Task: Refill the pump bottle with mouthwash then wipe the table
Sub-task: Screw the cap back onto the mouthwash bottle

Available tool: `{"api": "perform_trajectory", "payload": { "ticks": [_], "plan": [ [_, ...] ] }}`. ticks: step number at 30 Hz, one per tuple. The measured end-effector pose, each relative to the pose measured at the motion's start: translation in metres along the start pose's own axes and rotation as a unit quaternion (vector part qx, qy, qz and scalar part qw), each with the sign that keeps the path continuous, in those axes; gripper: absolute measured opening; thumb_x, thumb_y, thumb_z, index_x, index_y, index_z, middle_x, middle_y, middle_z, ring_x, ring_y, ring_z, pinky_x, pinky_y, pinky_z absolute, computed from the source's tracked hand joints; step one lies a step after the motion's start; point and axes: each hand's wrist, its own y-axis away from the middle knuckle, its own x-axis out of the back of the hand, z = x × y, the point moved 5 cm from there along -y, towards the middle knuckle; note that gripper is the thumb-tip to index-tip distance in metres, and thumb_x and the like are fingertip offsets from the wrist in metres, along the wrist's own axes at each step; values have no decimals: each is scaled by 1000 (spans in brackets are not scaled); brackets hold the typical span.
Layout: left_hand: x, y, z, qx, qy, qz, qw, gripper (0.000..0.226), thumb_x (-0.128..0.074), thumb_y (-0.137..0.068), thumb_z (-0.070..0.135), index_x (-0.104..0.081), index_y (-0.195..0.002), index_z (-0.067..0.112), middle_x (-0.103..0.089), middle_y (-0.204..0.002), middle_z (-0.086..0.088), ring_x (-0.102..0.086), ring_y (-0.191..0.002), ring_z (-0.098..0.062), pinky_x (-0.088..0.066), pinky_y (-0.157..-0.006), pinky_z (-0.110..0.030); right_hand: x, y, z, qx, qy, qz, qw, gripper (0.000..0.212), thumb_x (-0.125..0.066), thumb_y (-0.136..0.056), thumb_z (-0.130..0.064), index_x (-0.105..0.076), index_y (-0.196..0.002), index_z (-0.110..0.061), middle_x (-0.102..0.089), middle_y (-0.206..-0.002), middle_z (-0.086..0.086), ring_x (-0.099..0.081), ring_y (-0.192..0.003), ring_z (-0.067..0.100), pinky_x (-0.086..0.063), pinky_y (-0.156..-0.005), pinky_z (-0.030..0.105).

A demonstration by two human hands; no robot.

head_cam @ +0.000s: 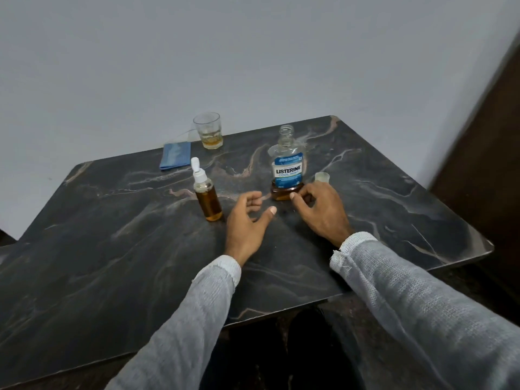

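two hands sit low at frame centre, both holding nothing. left hand (247, 220) relaxed, fingers loosely spread over the table (112, 263), just right of the pump bottle (207, 197). right hand (320, 211) fingers loosely curled just in front of the mouthwash bottle (288, 164) base, maybe touching it, can't tell. pump bottle stands upright left of centre, white pump head seated on top, amber liquid nearly to the shoulder, so the refill looks done. mouthwash bottle upright at centre, neck open, only a little liquid at the bottom; its clear cap (322, 177) stands on the table just right of it, near the right hand, likely parked there for recapping. folded blue cloth (176, 156) lies upper left near the far edge, untouched, probably waiting for the wipe. glass tumbler (207, 130) with a bit of amber liquid beside the cloth. judging: cap goes back next, then the cloth
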Motion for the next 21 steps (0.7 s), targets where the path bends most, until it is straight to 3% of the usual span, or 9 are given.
{"api": "perform_trajectory", "payload": {
  "ticks": [5, 8, 11, 14, 17, 21],
  "plan": [
    [-36, -32, 3, 21, 16, 20, 999, 66, -77, -81, 25, -41, -136, 22, -51, -135, 1, -51, -117, -10, -44, -97, -26, 28, -12, 40, -55, 16, 31, 998, 16, -66, -86, -29, -60, -88, -13, -54, -97, 5, -55, -93, 21, -46, -83, 35],
    [-46, -49, 1, 22, 31, 23, 999, 77, -78, -80, 24, -34, -143, 20, -45, -145, -2, -48, -128, -15, -44, -106, -34, 28, -22, 58, -90, 34, 16, 995, 26, -63, -88, -31, -54, -105, -14, -49, -115, 6, -52, -106, 22, -45, -91, 39],
    [-52, -60, -4, 11, 38, 10, 999, 82, -79, -78, 25, -32, -145, 23, -46, -146, 1, -47, -128, -11, -41, -106, -33, 23, -33, 64, -96, 58, 1, 994, 38, -60, -87, -35, -50, -119, -15, -47, -126, 7, -46, -117, 23, -41, -100, 41],
    [-57, -65, -9, -4, 34, 3, 999, 76, -79, -78, 25, -37, -142, 26, -49, -143, 6, -47, -119, -1, -40, -99, -24, 15, -40, 66, -88, 79, -25, 993, 41, -58, -88, -37, -49, -123, -17, -49, -127, 6, -46, -117, 23, -38, -102, 44],
    [-61, -66, -11, -10, 19, 7, 1000, 60, -76, -81, 26, -47, -134, 26, -58, -133, 7, -54, -107, 3, -43, -92, -17, 11, -41, 66, -66, 85, -28, 994, 31, -57, -88, -34, -53, -115, -20, -53, -118, 3, -49, -111, 23, -37, -100, 45],
    [-66, -67, -13, -3, -20, -6, 1000, 34, -71, -85, 33, -55, -114, 27, -66, -118, 7, -61, -109, -13, -49, -99, -43, 10, -40, 65, -34, 93, -22, 995, 19, -58, -90, -30, -56, -106, -19, -57, -110, 2, -52, -103, 23, -40, -93, 42]
  ]
}}
